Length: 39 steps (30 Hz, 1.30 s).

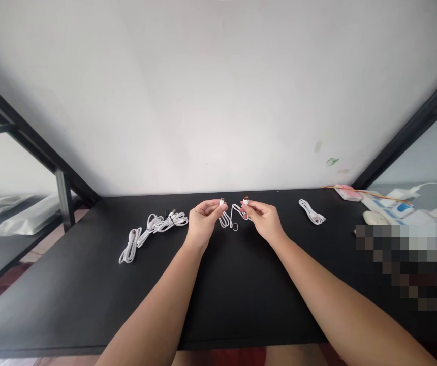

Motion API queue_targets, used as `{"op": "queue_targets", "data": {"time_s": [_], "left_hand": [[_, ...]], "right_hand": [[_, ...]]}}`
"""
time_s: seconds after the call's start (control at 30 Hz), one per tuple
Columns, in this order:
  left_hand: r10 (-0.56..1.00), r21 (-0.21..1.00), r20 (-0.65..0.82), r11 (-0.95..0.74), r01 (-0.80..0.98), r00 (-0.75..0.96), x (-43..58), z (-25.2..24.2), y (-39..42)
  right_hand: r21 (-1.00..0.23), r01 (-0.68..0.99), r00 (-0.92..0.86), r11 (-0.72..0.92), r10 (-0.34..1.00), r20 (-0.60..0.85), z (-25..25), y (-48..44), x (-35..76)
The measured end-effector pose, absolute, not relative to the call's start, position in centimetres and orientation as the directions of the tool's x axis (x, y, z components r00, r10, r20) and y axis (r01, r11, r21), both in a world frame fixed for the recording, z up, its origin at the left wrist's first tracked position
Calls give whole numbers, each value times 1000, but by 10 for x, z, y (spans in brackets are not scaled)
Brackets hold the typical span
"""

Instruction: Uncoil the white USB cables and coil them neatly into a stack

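Note:
A white USB cable (226, 219) hangs in loose loops between my two hands, over the black table. Its one plug, pointing up, is pinched between thumb and fingers of my left hand (203, 219). My right hand (262, 217) pinches the other plug, a USB connector with an orange-red inside, also pointing up. Left of my left hand lie several coiled white cables (170, 220), some with dark ties, and one more coiled cable (130, 247) nearer to me. To the right of my right hand rests a single coiled white cable (311, 212).
The black table (249, 295) meets a white wall at the back. At the right are a power strip (388, 206), a white mouse (375, 218), a pink-and-white packet (347, 193) and a blurred-out patch. White plastic bags (24, 218) lie beyond the left metal frame (64, 195).

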<state>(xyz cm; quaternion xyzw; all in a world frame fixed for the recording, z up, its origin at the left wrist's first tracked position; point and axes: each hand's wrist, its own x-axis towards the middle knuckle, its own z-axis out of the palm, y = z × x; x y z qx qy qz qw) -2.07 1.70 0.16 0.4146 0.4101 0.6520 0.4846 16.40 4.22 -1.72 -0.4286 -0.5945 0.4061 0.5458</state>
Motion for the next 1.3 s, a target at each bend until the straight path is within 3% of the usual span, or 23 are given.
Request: {"op": "queue_targets", "data": {"time_s": [0.3, 0.53, 0.77, 1.3], "left_hand": [[969, 950, 171, -210, -229, -179, -21, 1, 19], [926, 942, 336, -334, 41, -172, -18, 6, 10], [880, 906, 423, -406, 120, -215, -16, 8, 2], [878, 911, 410, -382, 155, -248, -18, 6, 4]], "right_hand": [[-913, 151, -46, 379, 925, 377, -18, 42, 165], [-706, 412, -40, 577, 785, 618, -3, 40, 173], [-653, 360, -140, 667, 730, 669, 1, 34, 173], [-642, 357, -130, 678, 717, 685, -5, 34, 172]]}}
